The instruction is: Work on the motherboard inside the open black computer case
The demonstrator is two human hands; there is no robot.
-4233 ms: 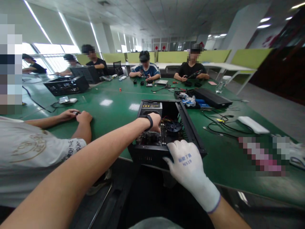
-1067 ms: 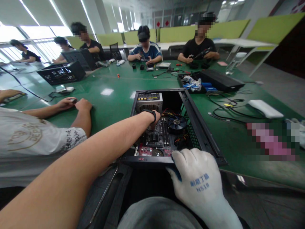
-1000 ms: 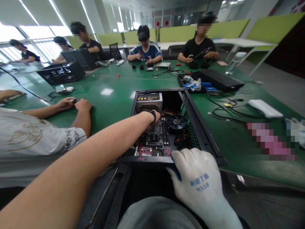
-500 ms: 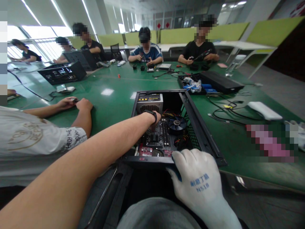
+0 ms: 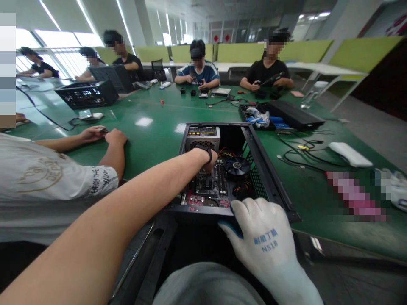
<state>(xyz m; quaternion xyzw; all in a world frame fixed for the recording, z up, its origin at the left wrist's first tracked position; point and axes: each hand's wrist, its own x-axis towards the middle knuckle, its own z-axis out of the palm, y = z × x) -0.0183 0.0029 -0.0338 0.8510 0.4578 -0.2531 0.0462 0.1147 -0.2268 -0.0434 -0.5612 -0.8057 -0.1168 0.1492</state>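
An open computer case (image 5: 276, 186) lies at the table's near edge, its inside facing up. My left hand (image 5: 211, 159), bare with a black wristband, reaches down into it over the motherboard (image 5: 219, 180). Its fingers are bunched downward and partly hidden, and what they hold, if anything, does not show. My right hand (image 5: 260, 233), in a white glove, grips the near rim of the case, fingers over the top and thumb below. A power supply (image 5: 203, 137) sits at the case's far left, a black fan (image 5: 237, 165) right of my left hand. A red circuit board (image 5: 195, 199) shows near the front.
At my left a person's hands (image 5: 108, 133) hold a small item above the green table (image 5: 152, 140). Black cables (image 5: 292, 152), a white object (image 5: 349, 153) and a blurred pink item (image 5: 354, 195) lie to the right. Beyond the case stands a black tray (image 5: 244, 112). Several people sit farther off.
The view has shifted slightly, so the scene sits a little lower and, on the left, farther right. Both my hands stay in place at the case.
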